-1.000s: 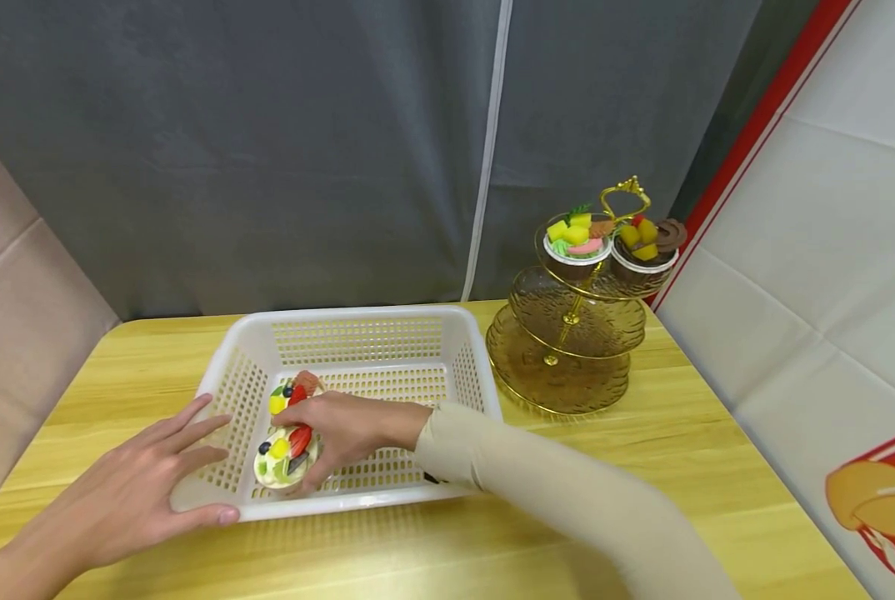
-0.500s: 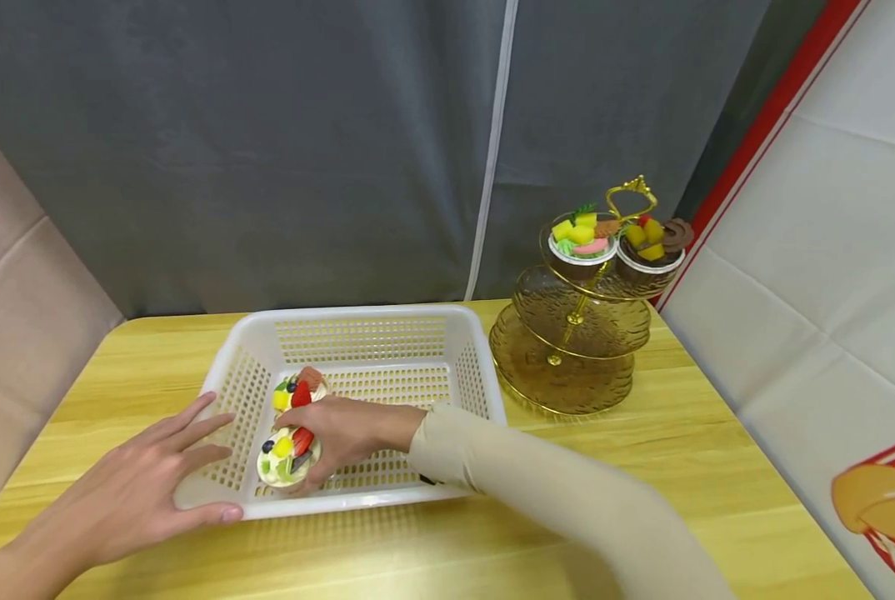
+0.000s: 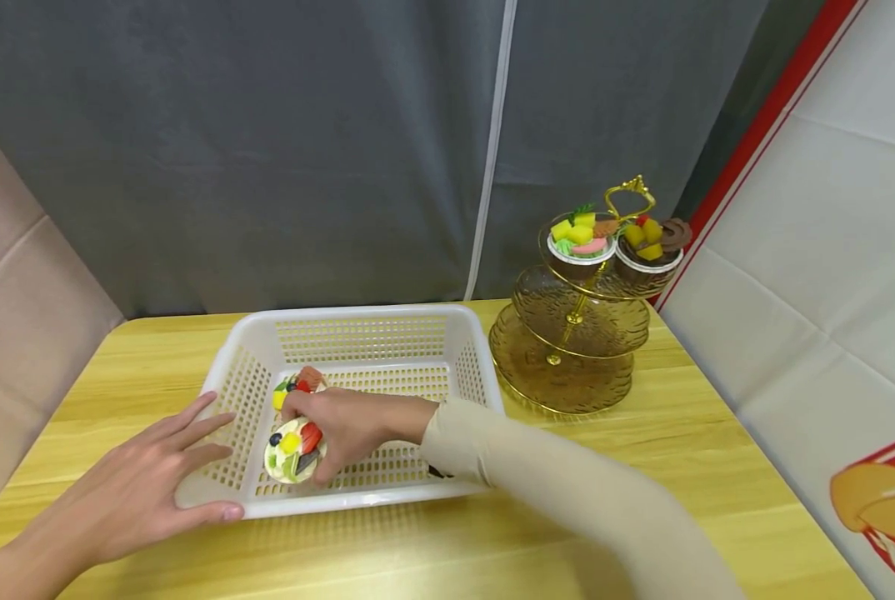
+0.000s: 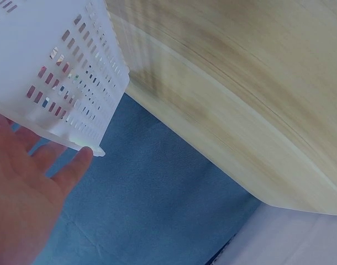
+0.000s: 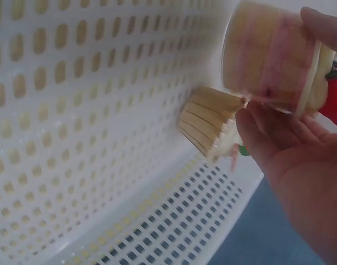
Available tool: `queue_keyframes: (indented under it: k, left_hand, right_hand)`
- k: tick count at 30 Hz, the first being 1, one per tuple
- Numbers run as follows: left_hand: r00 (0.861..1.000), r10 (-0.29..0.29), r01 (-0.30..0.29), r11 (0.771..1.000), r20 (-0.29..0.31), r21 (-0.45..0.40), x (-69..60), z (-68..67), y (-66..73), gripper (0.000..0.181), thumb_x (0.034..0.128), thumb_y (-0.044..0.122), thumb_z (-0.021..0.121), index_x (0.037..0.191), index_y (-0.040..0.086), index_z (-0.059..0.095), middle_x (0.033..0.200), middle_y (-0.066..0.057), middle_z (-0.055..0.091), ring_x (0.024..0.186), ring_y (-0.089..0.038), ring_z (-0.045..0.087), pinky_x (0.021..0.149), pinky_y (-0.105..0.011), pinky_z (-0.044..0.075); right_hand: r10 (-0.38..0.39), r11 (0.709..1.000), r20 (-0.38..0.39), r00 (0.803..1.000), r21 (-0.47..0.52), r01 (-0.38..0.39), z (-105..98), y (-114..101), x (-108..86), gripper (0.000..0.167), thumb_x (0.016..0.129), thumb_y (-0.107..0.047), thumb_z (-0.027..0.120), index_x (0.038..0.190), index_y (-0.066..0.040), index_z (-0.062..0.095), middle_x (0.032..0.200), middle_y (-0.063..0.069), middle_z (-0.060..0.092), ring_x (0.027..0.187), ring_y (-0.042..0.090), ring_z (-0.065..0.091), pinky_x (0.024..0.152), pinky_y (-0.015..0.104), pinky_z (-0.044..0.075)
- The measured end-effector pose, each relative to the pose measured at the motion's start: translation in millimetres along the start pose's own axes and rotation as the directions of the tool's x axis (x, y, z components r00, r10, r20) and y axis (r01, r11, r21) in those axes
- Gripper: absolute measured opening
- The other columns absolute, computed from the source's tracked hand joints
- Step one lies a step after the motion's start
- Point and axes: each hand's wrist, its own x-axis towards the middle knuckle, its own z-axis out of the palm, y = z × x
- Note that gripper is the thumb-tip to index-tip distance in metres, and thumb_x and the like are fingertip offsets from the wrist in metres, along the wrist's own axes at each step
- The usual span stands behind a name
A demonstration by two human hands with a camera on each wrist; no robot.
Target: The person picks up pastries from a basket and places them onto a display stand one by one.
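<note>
My right hand (image 3: 353, 421) grips a fruit-topped cake cup (image 3: 290, 454) inside the white basket (image 3: 357, 311). In the right wrist view this cake cup (image 5: 265, 55) shows clear walls with tan and pink layers, thumb on one side and fingers on the other. Beyond it sits a second fruit-topped cupcake (image 3: 280, 401); the right wrist view shows that cupcake's pleated tan wrapper (image 5: 207, 117). My left hand (image 3: 143, 483) lies at the basket's left end with fingers spread and extended. The left wrist view shows its fingertips (image 4: 80, 160) against the basket rim.
A three-tier amber stand (image 3: 560, 383) with gold trim is at the right. Its top tier bears a pineapple-topped cupcake (image 3: 581, 250) and a chocolate cupcake (image 3: 648, 254). The wooden table (image 3: 687, 467) meets a grey curtain (image 3: 305, 167) behind and a white panel at right.
My right hand has shifted slightly right with the cake cup, which seems raised a little and apart from the basket's near-left corner. The left hand stays in place at the basket.
</note>
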Motion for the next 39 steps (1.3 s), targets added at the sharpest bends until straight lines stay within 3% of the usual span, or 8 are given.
queue_keyframes:
  k: [6,14,18,21,25,34,39]
  left_hand:
    - [1.0,0.004,-0.004,1.0,-0.004,0.004,0.1,0.1,-0.3,0.064,0.0675,0.072,0.074,0.099,0.016,0.076,0.133,-0.006,0.061,0.145,-0.021,0.031,0.084,-0.047,0.045]
    - [1.0,0.013,-0.012,1.0,-0.01,0.004,-1.0,1.6,-2.5,0.065,0.067,0.072,0.075,0.099,0.016,0.076,0.133,-0.006,0.061,0.147,-0.019,0.026,0.085,-0.044,0.042]
    - [0.999,0.029,-0.029,1.0,-0.026,0.007,-0.8,2.5,-4.3,0.065,0.067,0.072,0.075,0.099,0.015,0.076,0.132,-0.008,0.061,0.148,-0.018,0.025,0.107,-0.03,0.029]
    - [0.999,0.031,-0.031,0.999,-0.029,0.007,-0.7,2.5,-4.9,0.066,0.0671,0.072,0.074,0.099,0.014,0.076,0.133,-0.009,0.061,0.149,-0.019,0.024,0.108,-0.028,0.026]
    - [1.0,0.013,-0.012,1.0,-0.011,0.012,-1.1,2.1,-3.6,0.066,0.0677,0.072,0.074,0.1,0.015,0.076,0.134,-0.008,0.06,0.148,-0.02,0.025,0.089,-0.04,0.038]
    - [1.0,0.0,0.0,1.0,0.001,0.001,-1.4,2.3,-2.3,0.065,0.068,0.072,0.074,0.101,0.016,0.076,0.135,-0.007,0.06,0.148,-0.019,0.026,0.087,-0.044,0.042]
    - [1.0,0.009,-0.009,1.0,-0.016,0.006,-2.4,3.7,-3.1,0.064,0.0676,0.071,0.075,0.101,0.017,0.075,0.134,-0.007,0.06,0.149,-0.019,0.024,0.088,-0.039,0.038]
  right_hand:
    - [-0.081,0.995,-0.073,0.994,0.05,0.085,-21.7,-4.4,-11.3,0.061,0.074,-0.013,0.086,0.118,-0.013,0.044,0.099,-0.007,0.057,0.081,0.003,0.054,0.077,0.01,0.043]
    - [-0.066,0.993,-0.188,0.98,0.08,0.082,-51.6,-5.7,-33.0,0.061,0.074,-0.016,0.084,0.122,-0.015,0.046,0.1,-0.01,0.061,0.089,0.002,0.056,0.083,0.012,0.044]
    - [-0.048,0.991,-0.236,0.97,0.108,0.075,-58.4,-0.4,-44.5,0.061,0.073,-0.015,0.084,0.121,-0.015,0.047,0.101,-0.01,0.064,0.089,0.002,0.058,0.084,0.014,0.045]
    - [-0.038,0.989,-0.26,0.965,0.128,0.074,-61.1,4.4,-53.1,0.06,0.073,-0.014,0.084,0.12,-0.014,0.048,0.101,-0.009,0.065,0.089,0.003,0.059,0.084,0.016,0.046]
    - [-0.024,0.987,-0.294,0.956,0.147,0.07,-62.9,11.5,-64.6,0.061,0.072,-0.013,0.084,0.121,-0.013,0.049,0.104,-0.006,0.065,0.092,0.005,0.059,0.087,0.018,0.046]
    - [0.013,0.984,-0.375,0.927,0.168,0.054,-68.4,26.8,-92.5,0.069,0.073,-0.02,0.087,0.13,-0.008,0.049,0.115,-0.003,0.066,0.101,0.004,0.06,0.097,0.025,0.046]
    - [0.031,0.981,-0.45,0.892,0.186,0.059,-66.0,36.9,-105.2,0.072,0.073,-0.023,0.087,0.133,-0.008,0.05,0.115,-0.002,0.065,0.103,0.007,0.061,0.096,0.028,0.047]
